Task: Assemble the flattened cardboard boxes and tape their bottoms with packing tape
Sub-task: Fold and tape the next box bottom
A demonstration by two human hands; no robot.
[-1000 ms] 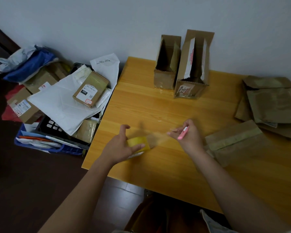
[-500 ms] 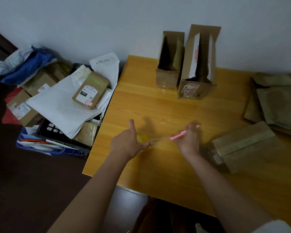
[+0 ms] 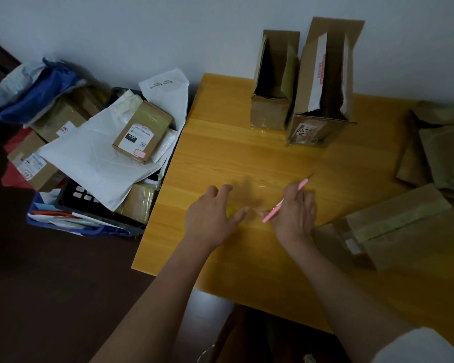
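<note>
Cutting a strip of tape off the roll, low centre of the frame.
Head view: left hand [image 3: 210, 218] grips the mostly hidden tape roll [image 3: 233, 211]; right hand [image 3: 295, 212] clasps a pink cutter [image 3: 286, 200]; keep the strip taut, slice near the roll; taped box [image 3: 393, 226] lies lower right; two boxes [image 3: 299, 85] stand top centre.

Two brown cardboard boxes stand upright at the back of the tabletop [image 3: 220, 158], touching side by side, tops open and flaps raised: a smaller box [image 3: 271, 111] on the left and a taller box [image 3: 323, 100] bearing white strips and a printed label. A flattened box [image 3: 404, 226] (tape along its seam) lies nearer, to the right.
</note>
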